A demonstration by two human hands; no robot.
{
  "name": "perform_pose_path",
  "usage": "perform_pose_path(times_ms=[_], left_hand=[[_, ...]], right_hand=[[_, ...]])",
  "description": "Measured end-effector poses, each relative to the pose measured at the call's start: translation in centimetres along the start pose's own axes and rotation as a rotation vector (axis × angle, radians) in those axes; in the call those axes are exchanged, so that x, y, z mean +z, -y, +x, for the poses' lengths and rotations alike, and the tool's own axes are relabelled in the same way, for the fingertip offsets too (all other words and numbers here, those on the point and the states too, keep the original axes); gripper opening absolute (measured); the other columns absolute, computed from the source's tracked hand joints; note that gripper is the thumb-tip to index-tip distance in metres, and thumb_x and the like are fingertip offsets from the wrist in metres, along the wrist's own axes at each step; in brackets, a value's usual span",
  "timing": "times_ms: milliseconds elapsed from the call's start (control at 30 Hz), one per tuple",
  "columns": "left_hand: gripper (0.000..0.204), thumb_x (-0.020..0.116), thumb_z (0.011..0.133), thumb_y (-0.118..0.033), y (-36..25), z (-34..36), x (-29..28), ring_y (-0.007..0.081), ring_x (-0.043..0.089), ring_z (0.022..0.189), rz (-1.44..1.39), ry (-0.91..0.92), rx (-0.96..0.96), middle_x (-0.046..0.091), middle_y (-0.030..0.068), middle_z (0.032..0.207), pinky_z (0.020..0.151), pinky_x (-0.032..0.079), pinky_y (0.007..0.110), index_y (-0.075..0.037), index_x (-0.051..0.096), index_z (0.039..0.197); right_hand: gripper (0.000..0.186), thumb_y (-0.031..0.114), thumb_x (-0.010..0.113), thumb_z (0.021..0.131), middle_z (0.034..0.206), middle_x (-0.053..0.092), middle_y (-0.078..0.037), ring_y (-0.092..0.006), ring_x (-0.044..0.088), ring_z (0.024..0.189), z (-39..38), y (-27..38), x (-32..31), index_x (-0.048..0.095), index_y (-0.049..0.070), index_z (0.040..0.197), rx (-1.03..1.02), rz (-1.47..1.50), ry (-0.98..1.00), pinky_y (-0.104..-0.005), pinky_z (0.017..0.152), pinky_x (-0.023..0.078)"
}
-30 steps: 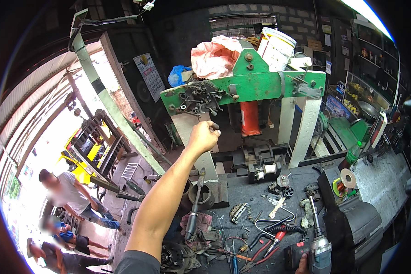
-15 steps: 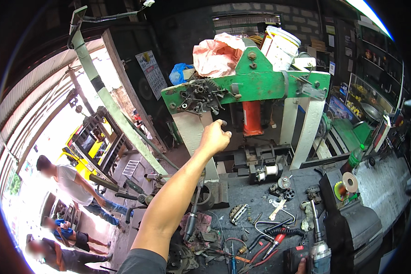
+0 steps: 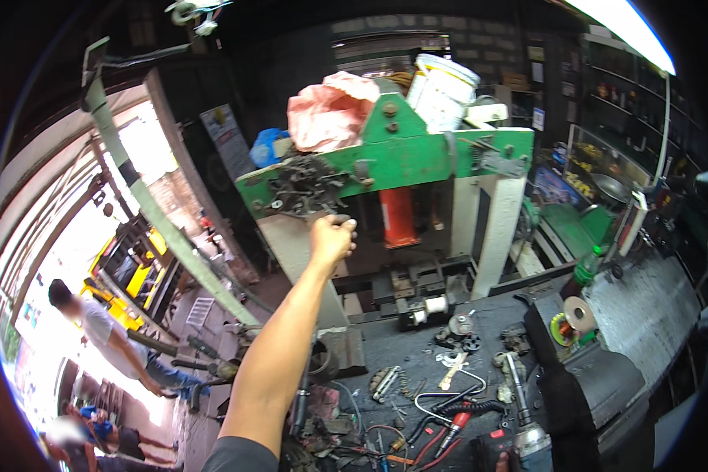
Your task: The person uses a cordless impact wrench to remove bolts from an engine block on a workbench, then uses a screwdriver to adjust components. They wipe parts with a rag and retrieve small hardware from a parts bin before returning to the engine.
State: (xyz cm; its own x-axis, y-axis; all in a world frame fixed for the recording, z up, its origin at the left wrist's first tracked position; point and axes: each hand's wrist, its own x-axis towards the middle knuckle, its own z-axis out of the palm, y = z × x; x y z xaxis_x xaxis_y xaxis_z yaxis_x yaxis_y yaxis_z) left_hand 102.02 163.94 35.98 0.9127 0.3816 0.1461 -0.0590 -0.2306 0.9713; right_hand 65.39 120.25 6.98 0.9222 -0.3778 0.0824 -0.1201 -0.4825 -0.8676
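My left hand (image 3: 334, 241) is stretched out with its fingers curled, just below a dark cluster of small metal parts (image 3: 311, 185) on the green crossbeam (image 3: 417, 161) of a press frame. Whether anything small sits in those fingers I cannot make out. Low in the view, only a bit of my right hand (image 3: 503, 462) shows, against the dark body of a cordless impact wrench (image 3: 533, 447). A long socket extension (image 3: 518, 385) points away from the wrench over the bench; most of that hand is cut off by the lower edge.
The dark workbench (image 3: 480, 393) carries a red-handled tool (image 3: 458, 425), cables, a wire hook and several greasy parts. A red cylinder (image 3: 399, 219) hangs under the beam; a pink bag (image 3: 330, 114) and white bucket (image 3: 442, 90) sit on top. People stand at far left.
The view has swung, so the press and bench sit further left. My left hand has come closer to the metal cluster, its fingers more curled. My right hand stays at the impact wrench.
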Motion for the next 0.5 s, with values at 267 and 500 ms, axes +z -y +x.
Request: perform_pose_path(times_ms=[267,500], left_hand=[[0.036,0.068,0.097,-0.014,-1.0,-1.8,4.5,0.0102,0.061,0.056,0.125,0.097,0.026,0.07,0.0062,0.083,0.047,0.049,0.025,0.002,0.063,0.129],[0.038,0.069,0.096,-0.014,-1.5,-4.0,9.1,0.0105,0.062,0.058,0.124,0.229,0.083,0.071,0.0067,0.085,0.048,0.051,0.026,0.001,0.062,0.13]], right_hand=[[0.051,0.034,0.057,0.105,0.146,0.059,-0.017,-0.0292,0.054,0.135,-0.6,-0.1,-0.2,0.059,-0.002,0.141,0.024,0.0,0.007,-0.038,0.115,0.039],[0.052,0.035,0.057,0.105,0.147,0.059,-0.017,-0.0299,0.053,0.136,-0.9,-0.7,-0.6,0.059,-0.002,0.141,0.018,-0.007,0.013,-0.0386,0.116,0.038]])
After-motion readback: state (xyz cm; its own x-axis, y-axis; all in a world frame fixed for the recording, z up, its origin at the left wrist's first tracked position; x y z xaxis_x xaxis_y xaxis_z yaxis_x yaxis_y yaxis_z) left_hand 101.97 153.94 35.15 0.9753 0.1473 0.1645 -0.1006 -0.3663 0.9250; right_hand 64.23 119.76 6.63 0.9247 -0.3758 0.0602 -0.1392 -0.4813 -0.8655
